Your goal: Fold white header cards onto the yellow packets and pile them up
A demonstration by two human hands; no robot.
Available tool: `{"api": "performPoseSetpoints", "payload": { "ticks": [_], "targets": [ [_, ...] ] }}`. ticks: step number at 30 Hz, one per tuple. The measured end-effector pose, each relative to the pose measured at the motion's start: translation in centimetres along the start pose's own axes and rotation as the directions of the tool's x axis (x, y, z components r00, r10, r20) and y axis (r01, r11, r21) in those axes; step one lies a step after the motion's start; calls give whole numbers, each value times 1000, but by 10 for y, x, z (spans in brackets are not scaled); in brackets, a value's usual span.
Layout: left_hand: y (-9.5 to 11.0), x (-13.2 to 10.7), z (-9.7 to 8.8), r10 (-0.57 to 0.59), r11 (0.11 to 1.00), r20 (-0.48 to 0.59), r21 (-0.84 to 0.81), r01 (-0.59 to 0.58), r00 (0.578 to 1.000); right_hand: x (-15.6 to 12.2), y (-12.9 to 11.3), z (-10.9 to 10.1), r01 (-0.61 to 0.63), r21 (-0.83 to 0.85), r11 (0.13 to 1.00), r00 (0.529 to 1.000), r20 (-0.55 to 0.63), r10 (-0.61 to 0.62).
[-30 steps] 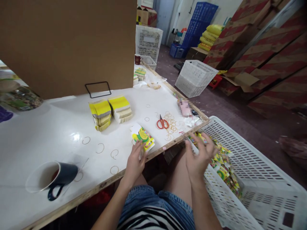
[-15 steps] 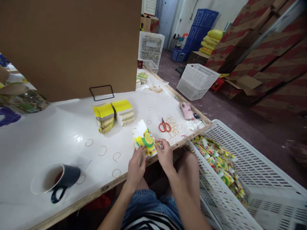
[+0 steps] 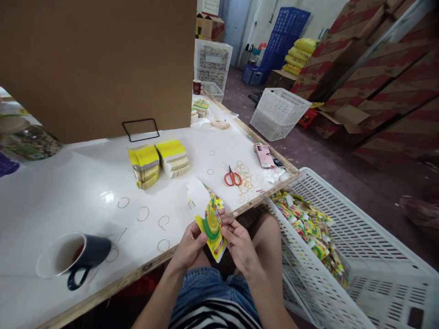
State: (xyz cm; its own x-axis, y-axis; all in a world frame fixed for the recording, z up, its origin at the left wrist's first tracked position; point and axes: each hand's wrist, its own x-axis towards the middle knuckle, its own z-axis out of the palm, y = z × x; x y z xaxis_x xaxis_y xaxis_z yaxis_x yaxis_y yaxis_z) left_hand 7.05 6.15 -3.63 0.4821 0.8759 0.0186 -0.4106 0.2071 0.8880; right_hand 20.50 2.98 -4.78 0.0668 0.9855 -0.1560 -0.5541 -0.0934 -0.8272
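Observation:
Over the table's front edge, both hands hold a yellow and green printed packet [image 3: 213, 228]. My left hand [image 3: 192, 243] pinches its left side between thumb and fingers. Closed on the right side is my right hand [image 3: 242, 246], its fingertips partly behind the packet. Just beyond lie white-backed printed packets [image 3: 198, 193] on the tabletop, overlapped by the held one. Farther back stand two bundles of yellow and white packets, a left bundle [image 3: 144, 165] and a right bundle [image 3: 172, 157]. Red-handled scissors [image 3: 232, 177] rest to the right beside scattered rubber bands [image 3: 245, 178].
A dark mug [image 3: 92, 253] with some drink stands at the left. To my right, a white crate [image 3: 380, 246] contains many loose packets. A pink phone [image 3: 264, 156] lies near the right table edge. Behind the bundles rises a large cardboard panel [image 3: 96, 64] with a black wire frame [image 3: 141, 130].
Both hands have lifted the packet off the tabletop toward me and turned it more upright. White-backed packets stay behind on the table. The view has shifted slightly.

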Motion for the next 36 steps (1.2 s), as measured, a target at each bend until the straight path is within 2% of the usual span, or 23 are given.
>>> {"api": "performPoseSetpoints", "payload": {
  "ticks": [6,9,11,15,18,20,22,25,29,32,34,36],
  "targets": [
    [-3,2,-1,4,1000,-49,-20,-5,999,-5,0,-3,141,-172,975,990,2,-143],
    [-8,5,0,2,1000,-165,11,0,986,-8,2,-3,139,-267,954,990,23,-138],
    [-11,7,2,8,999,-246,48,4,969,-9,6,-4,149,-336,930,987,-7,-160],
    [-12,7,9,77,994,-345,103,-44,935,-7,11,-7,206,-525,826,940,-128,-316],
    [-9,4,14,170,976,-392,195,-98,904,-4,10,-11,228,-654,721,914,-111,-390],
    [-7,1,16,175,969,-346,229,-98,922,-2,8,-15,254,-714,652,917,-36,-396],
    [-5,0,15,156,968,-267,235,-93,951,0,3,-18,298,-718,629,921,44,-386],
    [-3,-2,10,106,967,-136,246,-70,985,2,-8,-23,346,-623,702,933,150,-328],
    [3,-5,5,6,962,3,273,-7,1000,4,-27,-28,342,-548,763,938,253,-239],
    [5,-7,6,-44,971,66,236,27,997,4,-36,-29,341,-586,735,937,271,-219],
    [5,-8,7,-55,985,77,170,41,995,4,-37,-29,359,-604,712,933,260,-250],
    [3,-7,7,-71,993,74,102,64,995,4,-32,-28,365,-582,727,931,219,-292]
  ]
}}
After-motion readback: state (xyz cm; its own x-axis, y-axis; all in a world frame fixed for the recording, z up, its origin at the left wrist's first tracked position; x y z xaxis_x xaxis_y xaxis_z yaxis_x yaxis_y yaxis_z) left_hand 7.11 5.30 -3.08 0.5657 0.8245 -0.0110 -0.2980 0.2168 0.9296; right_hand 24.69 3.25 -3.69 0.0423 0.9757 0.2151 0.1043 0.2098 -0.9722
